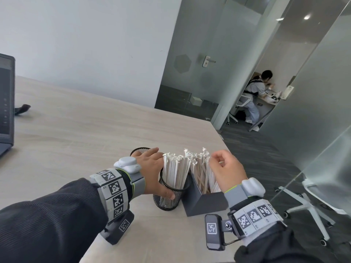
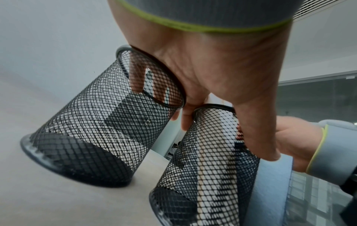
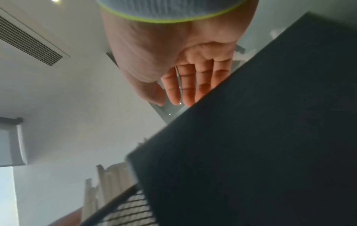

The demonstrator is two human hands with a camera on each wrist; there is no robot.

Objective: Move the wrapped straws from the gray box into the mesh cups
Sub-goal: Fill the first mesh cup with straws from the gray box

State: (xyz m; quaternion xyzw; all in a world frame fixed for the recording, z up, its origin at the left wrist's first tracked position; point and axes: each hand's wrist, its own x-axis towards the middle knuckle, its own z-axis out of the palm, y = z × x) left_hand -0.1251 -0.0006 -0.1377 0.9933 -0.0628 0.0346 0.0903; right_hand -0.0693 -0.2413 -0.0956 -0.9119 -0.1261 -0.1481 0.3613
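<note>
Two black mesh cups stand on the pale wooden table (image 1: 76, 130). The near mesh cup (image 1: 165, 202) (image 2: 203, 168) is packed with wrapped straws (image 1: 176, 171). My left hand (image 1: 150, 168) (image 2: 212, 68) grips it, thumb on the near wall and fingers down between the two cups. The far mesh cup (image 1: 139, 149) (image 2: 86, 130) looks empty and is partly hidden by that hand. The gray box (image 1: 201, 205) (image 3: 251, 137) stands right of the near cup and holds more straws (image 1: 201, 168). My right hand (image 1: 226, 168) (image 3: 164, 53) hovers at those straw tops, fingers loosely bent with nothing visibly between them.
The box stands close to the table's right edge, with dark carpet and a white office chair (image 1: 313, 202) beyond. A laptop (image 1: 5, 111) sits at the far left with a small dark object (image 1: 22, 109) beside it. A person (image 1: 254, 95) sits behind glass walls.
</note>
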